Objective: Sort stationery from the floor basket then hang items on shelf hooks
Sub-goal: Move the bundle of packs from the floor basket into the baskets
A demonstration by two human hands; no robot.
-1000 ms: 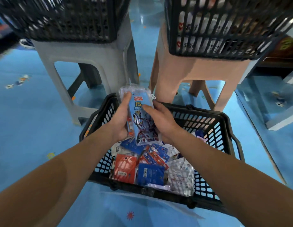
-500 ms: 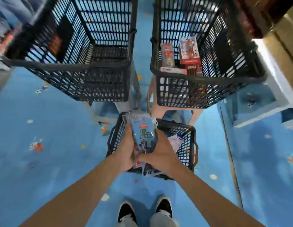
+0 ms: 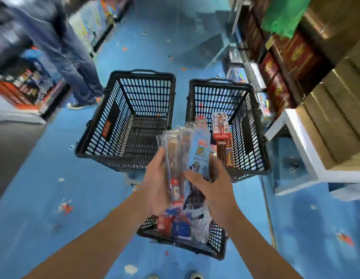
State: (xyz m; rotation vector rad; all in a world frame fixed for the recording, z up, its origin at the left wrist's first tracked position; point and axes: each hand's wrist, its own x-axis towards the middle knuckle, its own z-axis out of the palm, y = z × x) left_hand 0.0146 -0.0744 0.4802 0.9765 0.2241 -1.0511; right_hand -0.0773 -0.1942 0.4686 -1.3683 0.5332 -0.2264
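Blue shop floor (image 3: pixel 44 178). At frame centre we see left grip (image 3: pixel 157 186) and right grip (image 3: pixel 214 190) both curled round fanned packets (image 3: pixel 187 150), above the floor basket (image 3: pixel 217 242), lower centre.

Left basket (image 3: pixel 114 121): open top, bare bottom — wide way in.
Right basket (image 3: pixel 217 82): open top, packs (image 3: pixel 220 125) at its left side, held bundle (image 3: pixel 187 154) in front.
Floor basket (image 3: pixel 217 236), bottom middle: stuffed with small packets (image 3: pixel 181 224).
Upper left: a person's legs (image 3: pixel 78 77) block the way.
Right edge: shelves (image 3: pixel 285 63) close by.
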